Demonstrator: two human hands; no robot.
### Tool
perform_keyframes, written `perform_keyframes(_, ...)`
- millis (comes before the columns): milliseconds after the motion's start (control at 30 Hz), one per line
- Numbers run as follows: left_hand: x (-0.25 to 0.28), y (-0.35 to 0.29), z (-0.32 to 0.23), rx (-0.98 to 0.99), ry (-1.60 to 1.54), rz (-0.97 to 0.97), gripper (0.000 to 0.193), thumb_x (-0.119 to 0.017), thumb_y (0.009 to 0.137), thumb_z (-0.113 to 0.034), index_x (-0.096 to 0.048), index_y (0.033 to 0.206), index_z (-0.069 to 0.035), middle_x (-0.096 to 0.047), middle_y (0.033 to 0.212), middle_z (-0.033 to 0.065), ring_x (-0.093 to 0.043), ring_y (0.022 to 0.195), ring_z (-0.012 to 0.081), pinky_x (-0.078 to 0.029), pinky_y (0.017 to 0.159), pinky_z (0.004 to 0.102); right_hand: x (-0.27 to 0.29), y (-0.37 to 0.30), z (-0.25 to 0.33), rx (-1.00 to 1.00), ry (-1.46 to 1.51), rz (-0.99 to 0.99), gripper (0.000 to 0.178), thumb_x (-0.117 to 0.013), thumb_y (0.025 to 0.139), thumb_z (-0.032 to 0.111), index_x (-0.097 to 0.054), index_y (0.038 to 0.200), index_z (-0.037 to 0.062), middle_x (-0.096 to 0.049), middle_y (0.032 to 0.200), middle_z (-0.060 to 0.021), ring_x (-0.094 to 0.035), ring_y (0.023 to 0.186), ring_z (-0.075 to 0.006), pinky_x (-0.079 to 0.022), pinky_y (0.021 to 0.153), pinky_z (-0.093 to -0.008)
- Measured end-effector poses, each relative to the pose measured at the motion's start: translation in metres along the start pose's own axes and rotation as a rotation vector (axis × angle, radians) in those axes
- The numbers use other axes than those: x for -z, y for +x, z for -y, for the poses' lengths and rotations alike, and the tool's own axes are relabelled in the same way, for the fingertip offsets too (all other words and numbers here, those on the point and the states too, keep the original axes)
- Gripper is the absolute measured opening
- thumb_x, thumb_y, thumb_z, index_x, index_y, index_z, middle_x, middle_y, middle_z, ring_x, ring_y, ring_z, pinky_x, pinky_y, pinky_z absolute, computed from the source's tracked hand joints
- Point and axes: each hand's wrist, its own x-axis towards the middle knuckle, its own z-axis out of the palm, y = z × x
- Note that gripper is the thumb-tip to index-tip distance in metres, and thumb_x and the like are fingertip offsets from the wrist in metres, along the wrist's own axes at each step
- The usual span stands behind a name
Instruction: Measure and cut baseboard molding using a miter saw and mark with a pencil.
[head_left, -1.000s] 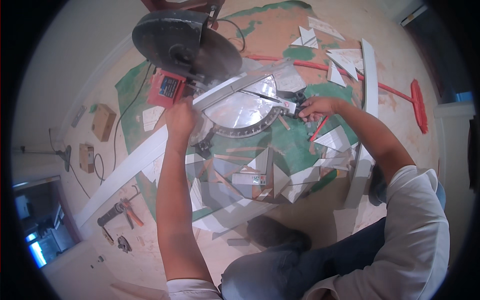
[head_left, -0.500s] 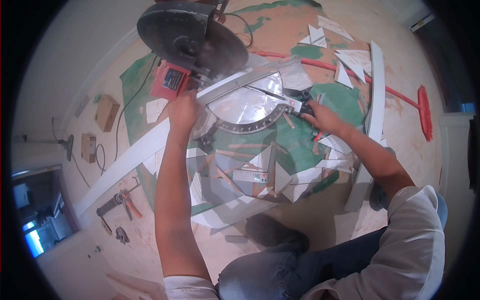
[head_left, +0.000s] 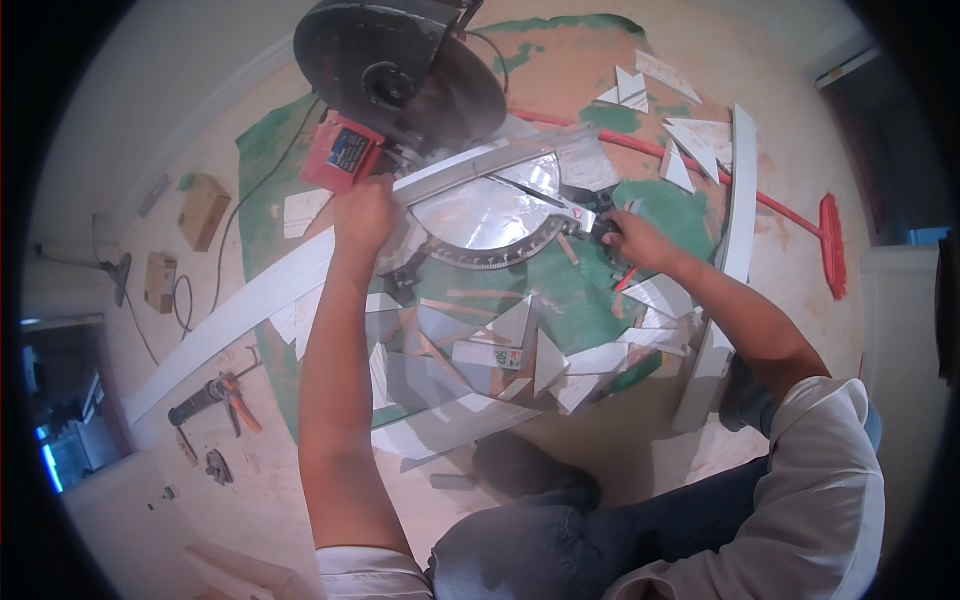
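One saw (head_left: pixel 480 220) stands on a green sheet (head_left: pixel 595 300), its blade (head_left: pixel 478 95) raised beyond the fence (head_left: pixel 445 176). The right hand (head_left: pixel 640 243) has its fingers curled round the black knob (head_left: pixel 604 227). The left hand (head_left: pixel 363 215) is at the fence's left end, by the white board (head_left: pixel 240 310); its fingers are hidden, so I cannot tell their grip. Offcuts (head_left: pixel 595 370) lie nearer the person.

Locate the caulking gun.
Head view, left side: the caulking gun lies on the floor, just below the long white board in the picture.
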Motion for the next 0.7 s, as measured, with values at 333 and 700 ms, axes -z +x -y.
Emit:
perform_keyframes(333, -0.005, -0.001, 0.005, -0.055, -0.045, -0.113, 0.014, -0.067, 0.07, -0.01, -0.071, 0.082, -0.006, -0.071, 0.08, 0.0146, -0.071, 0.076, 0.0339, -0.055, 0.066, 0.0454, 0.012, 0.008, 0.025, 0.011, -0.418, 0.03, 0.056, -0.081, 0.082, 0.044, -0.067, 0.105, -0.0043, -0.064, 0.101, -0.0176, -0.069, 0.091, -0.0336, -0.056, 0.083, -0.0423)
perform_keyframes(700, -0.003, 0.001, 0.003, 0.029, -0.056, 0.063, 0.028, -0.077, 0.075, -0.022, -0.07, 0.095, -0.005, -0.073, 0.091, 0.0167, -0.071, 0.088, 0.0363, -0.055, 0.076, 0.0481, 0.007, 0.038, 0.006, -0.35, 0.532, 0.475, 0.07, -0.057, 0.096, 0.068, -0.067, 0.071, 0.0029, -0.064, 0.061, -0.0051, -0.063, 0.053, -0.0136, -0.048, 0.049, -0.0269)
